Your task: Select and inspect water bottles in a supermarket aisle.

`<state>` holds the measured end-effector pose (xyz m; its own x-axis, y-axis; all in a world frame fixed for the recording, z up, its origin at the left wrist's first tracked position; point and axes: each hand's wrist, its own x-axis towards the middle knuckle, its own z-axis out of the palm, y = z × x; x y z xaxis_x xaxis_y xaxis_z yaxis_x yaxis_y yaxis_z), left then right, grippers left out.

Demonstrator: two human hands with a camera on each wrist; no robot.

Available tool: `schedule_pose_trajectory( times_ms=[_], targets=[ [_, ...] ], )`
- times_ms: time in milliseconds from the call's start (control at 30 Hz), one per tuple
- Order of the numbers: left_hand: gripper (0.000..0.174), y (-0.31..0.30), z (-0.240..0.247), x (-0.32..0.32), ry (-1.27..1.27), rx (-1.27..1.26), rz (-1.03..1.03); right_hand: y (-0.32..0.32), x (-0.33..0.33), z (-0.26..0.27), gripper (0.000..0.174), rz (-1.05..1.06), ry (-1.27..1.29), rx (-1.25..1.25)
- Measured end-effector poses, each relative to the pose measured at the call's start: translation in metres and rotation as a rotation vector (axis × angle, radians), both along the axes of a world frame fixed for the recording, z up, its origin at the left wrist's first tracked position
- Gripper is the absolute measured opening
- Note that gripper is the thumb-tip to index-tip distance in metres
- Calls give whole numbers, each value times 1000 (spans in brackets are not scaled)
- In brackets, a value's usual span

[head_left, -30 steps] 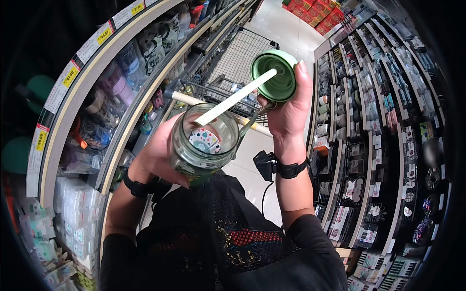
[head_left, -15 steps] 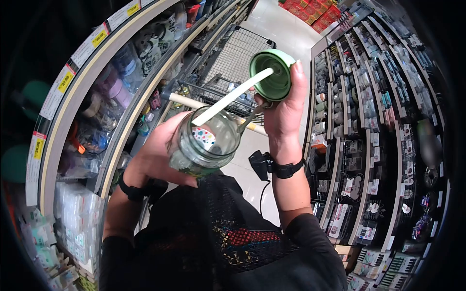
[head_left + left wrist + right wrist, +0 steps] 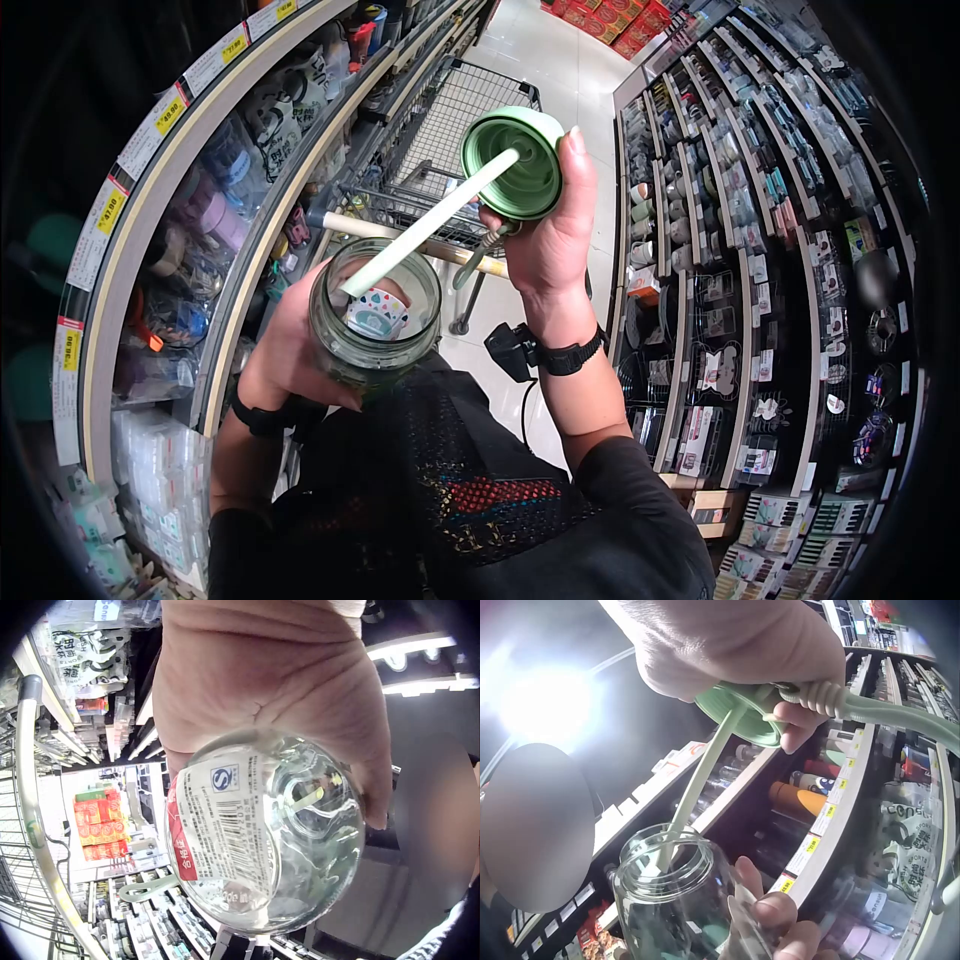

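My left hand [image 3: 290, 335] grips a clear glass bottle [image 3: 425, 335] round its side, with the open mouth tilted up toward me. In the left wrist view its base faces the camera, and a white printed label [image 3: 229, 825] with a barcode shows on the glass. My right hand [image 3: 555, 245] holds a green screw lid [image 3: 545, 135] by its edge, underside turned toward the bottle. From the lid runs a pale green straw [image 3: 430, 225], its lower end inside the bottle's mouth in the right wrist view. A green carrying strap [image 3: 889, 712] hangs from the lid.
A wire shopping cart [image 3: 480, 110] with a pale handle [image 3: 350, 222] stands just beyond my hands. Shelves of bottles and price tags [image 3: 110, 212] line the left. Racks of small goods [image 3: 720, 290] fill the right. Red boxes [image 3: 610, 20] are stacked farther down the aisle.
Both hands, with the bottle and lid, have shifted left in the head view. The lid's underside faces me more, and the strap now hangs beside the bottle with a visible gap.
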<state>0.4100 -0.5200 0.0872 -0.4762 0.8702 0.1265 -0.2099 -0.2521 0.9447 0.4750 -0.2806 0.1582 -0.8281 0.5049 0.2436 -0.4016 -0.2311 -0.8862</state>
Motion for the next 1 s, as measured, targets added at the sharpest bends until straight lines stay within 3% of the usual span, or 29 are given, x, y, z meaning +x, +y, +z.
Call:
schedule_pose_trajectory(
  times_ms=[200, 267, 300, 367, 600, 667, 700, 800, 1000],
  targets=[
    [106, 6, 18, 9, -213, -61, 128, 2, 4, 0, 57, 35, 32, -52],
    [102, 11, 31, 8, -525, -182, 152, 1, 3, -1, 57, 28, 33, -50],
    [102, 8, 23, 6, -526, -181, 152, 1, 3, -2, 58, 20, 35, -50],
    [103, -2, -1, -1, 93, 74, 2, 2, 2, -5, 59, 12, 47, -61],
    [107, -6, 1, -3, 111, 81, -17, 3, 3, -10, 67, -10, 60, 0],
    [105, -6, -7, -15, 459, 103, -70, 5, 4, -11, 69, -18, 79, 79],
    [105, -5, -2, -13, 455, 95, -65, 6, 5, -11, 71, -24, 98, 158],
    [112, -1, 5, -6, -30, -18, -134, 10, 9, -4, 84, 8, 110, 310],
    [113, 11, -6, -7, -167, 38, -154, -8, 6, 3, 108, 154, 222, 469]
  ],
)
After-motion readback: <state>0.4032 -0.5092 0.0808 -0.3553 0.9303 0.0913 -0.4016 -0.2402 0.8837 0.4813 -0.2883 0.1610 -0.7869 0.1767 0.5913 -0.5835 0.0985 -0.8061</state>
